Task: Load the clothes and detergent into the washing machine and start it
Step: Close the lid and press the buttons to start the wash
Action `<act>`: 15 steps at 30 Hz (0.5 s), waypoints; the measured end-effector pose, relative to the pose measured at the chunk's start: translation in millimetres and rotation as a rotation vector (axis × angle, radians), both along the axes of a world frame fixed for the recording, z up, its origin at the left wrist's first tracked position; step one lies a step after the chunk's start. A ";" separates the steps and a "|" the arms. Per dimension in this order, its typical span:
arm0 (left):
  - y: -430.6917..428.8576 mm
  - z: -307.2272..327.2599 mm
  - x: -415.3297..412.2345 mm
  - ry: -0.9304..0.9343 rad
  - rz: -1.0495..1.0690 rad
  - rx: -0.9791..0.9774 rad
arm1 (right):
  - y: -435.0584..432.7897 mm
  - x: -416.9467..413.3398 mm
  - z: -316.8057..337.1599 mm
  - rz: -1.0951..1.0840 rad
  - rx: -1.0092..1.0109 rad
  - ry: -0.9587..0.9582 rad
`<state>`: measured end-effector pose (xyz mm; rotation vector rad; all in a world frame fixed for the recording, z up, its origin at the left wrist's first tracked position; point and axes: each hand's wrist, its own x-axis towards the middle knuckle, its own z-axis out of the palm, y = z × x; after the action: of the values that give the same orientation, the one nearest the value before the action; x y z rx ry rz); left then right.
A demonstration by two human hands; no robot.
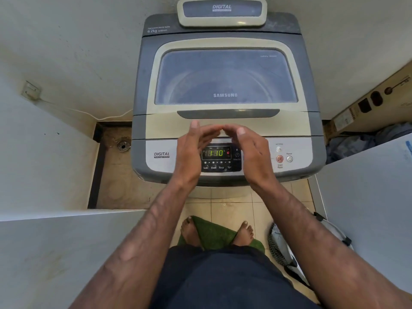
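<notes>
- The washer stands with its lid shut; through the tinted glass the drum is dim, and whether clothes lie inside cannot be told.
- The display at the washer's front glows 1:10, so the power is on and the loading is probably over.
- Both hands hang over the washer's front panel, empty. The left hand is spread loosely with fingers curled inward; the right hand mirrors it, and the fingertips nearly meet above the display.
- The start button, reddish, sits at the washer's front right, just beside the power button.
- If the cycle is not yet running, the right hand is nearer: one fingertip, a short firm press on the red button alone, keeping clear of the power button next to it, then a look at the display for a change.
- No detergent container shows anywhere.
- The washer fills a narrow pale-walled nook. A floor drain lies to the washer's left, a cardboard box and a heap of cloth to its right.
- In front of the washer the floor is tiled; bare feet stand on a green mat.
</notes>
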<state>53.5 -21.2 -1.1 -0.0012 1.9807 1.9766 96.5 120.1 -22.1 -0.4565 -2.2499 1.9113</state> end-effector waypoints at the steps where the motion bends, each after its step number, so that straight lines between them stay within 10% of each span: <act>1: 1.5 -5.2 2.4 -0.020 0.026 0.046 | -4.6 -4.4 -2.1 -0.012 -0.054 0.011; 15: 17.9 -31.5 12.4 0.012 0.217 0.184 | -28.7 -10.8 -27.1 -0.120 -0.244 0.130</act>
<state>66.0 -3.3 -32.6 -0.1665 1.8661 2.2938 85.7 91.4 -49.2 -0.4713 -1.8760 2.0957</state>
